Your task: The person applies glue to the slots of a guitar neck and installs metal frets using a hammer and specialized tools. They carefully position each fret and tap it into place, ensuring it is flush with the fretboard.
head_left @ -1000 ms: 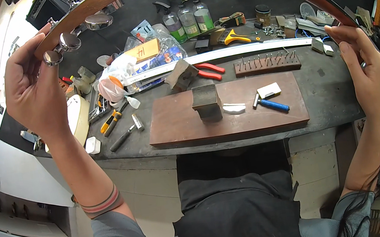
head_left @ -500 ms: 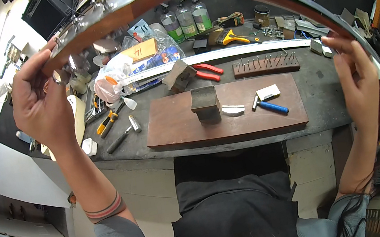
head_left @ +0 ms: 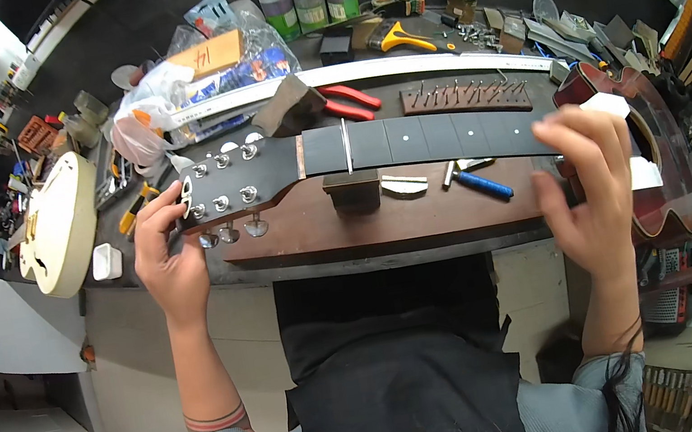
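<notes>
Guitar (head_left: 443, 137) was held face up above the table (head_left: 407, 253), headstock (head_left: 240, 171) to the L, body at far R; no strings seen on the neck. L hand (head_left: 176, 276): grip clamped on the headstock's end. R hand (head_left: 592, 184): blurred, thumb & fingers apart near the neck's body end; couldn't tell if they bore on it. Neck passed over the dark block (head_left: 357, 200) on the brown board (head_left: 295, 241), w/ the one bright fret (head_left: 347, 147) approx. above it; contact w/ block not confirmed. Step in hand was judged to be steadying the neck over its rest. In insp.'s view, good practice called for level support at both ends, neck seated square on the block w/o rock or twist, & no load on the tuners (head_left: 254, 225) below the headstock's near edge. Hammer (head_left: 485, 185) lay near the neck: scratch risk, best moved 1st.
</notes>
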{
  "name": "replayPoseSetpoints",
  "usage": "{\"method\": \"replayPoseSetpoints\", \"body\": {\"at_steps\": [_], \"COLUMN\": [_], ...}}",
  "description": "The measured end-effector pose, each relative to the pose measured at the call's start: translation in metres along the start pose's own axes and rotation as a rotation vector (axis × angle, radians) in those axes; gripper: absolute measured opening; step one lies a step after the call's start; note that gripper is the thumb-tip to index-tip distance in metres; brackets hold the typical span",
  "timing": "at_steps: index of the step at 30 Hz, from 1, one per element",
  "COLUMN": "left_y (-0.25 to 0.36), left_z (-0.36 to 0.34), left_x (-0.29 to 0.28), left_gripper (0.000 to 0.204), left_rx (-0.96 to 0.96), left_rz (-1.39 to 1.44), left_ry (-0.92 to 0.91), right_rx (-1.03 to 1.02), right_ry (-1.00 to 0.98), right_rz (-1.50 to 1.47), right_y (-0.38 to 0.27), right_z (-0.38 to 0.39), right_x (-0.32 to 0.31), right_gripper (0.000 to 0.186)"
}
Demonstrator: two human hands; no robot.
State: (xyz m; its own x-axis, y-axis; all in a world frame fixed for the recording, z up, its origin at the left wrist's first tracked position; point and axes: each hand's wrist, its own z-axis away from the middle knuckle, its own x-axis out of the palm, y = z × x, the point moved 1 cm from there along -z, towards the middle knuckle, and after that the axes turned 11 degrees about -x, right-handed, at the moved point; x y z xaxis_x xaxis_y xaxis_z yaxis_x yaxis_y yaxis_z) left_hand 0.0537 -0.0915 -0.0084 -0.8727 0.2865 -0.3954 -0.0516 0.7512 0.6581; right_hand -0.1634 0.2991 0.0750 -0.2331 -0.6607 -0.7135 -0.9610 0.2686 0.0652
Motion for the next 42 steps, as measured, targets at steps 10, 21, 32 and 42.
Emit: {"method": "replayPoseSetpoints", "body": {"at_steps": [10,21,32,42], "left_y": [-0.052,-0.017,0.033,0.035], "left_z": [0.019,0.087,0.060,0.031], "left_x": [0.031,0.028,0.116,0.125], "left_gripper": [0.040,0.028,0.052,0.056], "left_rx": [-0.206,0.112,-0.109,-0.259], "left_rz": [0.085,0.079,-0.108,0.071], "left_ry": [-0.145,-0.123,-0.531,-0.606], "right_rx": [0.003,0.010,0.050,0.102], "right_ry": [-0.377,-0.464,-0.512,-0.599], "right_rz": [-0.153,-0.241,-0.287,-0.338], "right_y": [0.009,0.018,0.021,0.013], "right_z": [-0.043,-0.043,-0.052,-0.060], "right_x": [0.065,0.095,0.096,0.102], "right_gripper": [0.067,0.061,0.064,0.072]}}
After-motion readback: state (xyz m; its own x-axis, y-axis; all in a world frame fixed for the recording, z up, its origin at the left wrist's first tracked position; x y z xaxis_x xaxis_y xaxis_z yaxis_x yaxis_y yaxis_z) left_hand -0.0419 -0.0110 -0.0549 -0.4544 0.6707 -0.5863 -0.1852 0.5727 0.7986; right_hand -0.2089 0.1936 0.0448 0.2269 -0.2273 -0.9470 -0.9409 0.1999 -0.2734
